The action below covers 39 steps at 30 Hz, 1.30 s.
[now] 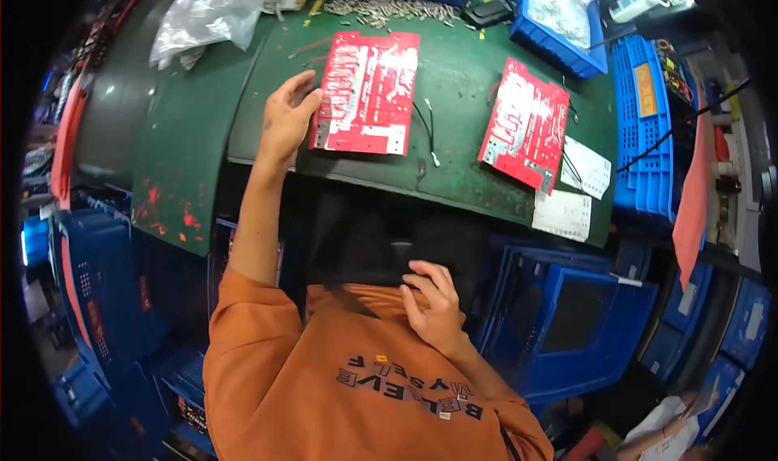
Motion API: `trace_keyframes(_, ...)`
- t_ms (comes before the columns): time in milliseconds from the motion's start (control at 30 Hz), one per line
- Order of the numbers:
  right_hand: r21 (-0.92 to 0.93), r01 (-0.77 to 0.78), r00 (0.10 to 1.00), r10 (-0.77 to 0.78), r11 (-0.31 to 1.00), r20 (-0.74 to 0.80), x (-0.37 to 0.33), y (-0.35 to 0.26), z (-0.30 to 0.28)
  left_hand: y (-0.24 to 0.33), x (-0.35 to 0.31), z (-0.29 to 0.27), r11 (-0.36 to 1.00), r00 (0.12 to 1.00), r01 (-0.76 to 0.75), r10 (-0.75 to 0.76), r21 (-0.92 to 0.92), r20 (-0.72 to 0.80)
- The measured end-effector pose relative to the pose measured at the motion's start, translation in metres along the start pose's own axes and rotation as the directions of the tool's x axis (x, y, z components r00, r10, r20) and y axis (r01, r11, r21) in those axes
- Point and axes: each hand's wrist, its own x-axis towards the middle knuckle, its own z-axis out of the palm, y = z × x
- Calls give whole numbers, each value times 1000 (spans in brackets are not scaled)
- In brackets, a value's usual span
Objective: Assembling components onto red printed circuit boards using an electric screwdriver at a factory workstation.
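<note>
Red panel (369, 96) lies on the green surface (462, 169), near its front edge, left of a second red panel (527, 128). Left hand (285, 120) is at the first panel's left side, fingers bent; whether they grip it cannot be told. Right hand (438, 311) is off the surface, before its front edge, fingers loosely curled and parted. White papers (562, 215) lie near the front right corner.

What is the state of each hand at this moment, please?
Left hand: partly curled at the left edge of the left red board; whether it grips cannot be told.
Right hand: open, fingers loosely bent, no held thing visible.
</note>
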Motion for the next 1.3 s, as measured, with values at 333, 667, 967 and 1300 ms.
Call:
trace_keyframes(333, 183, -112, 952, 52, 977, 303, -26, 26, 26, 25, 105, 11, 747, 906, -423, 335, 512, 260)
trace_keyframes(667, 306, -448, 873, 336, 840, 354, 20, 38, 12, 19, 142, -35, 499, 958, -243, 259, 832, 124)
trace_keyframes(967, 224, -463, 780, 274, 858, 563, 31, 46, -15, 29, 108, -133, 963, 833, 92, -214, -254, -510)
trace_keyframes(1300, 268, -584, 783, 445, 767, 434, -13, 50, 25, 34, 100, -215, 632, 727, -614, 219, -473, -651)
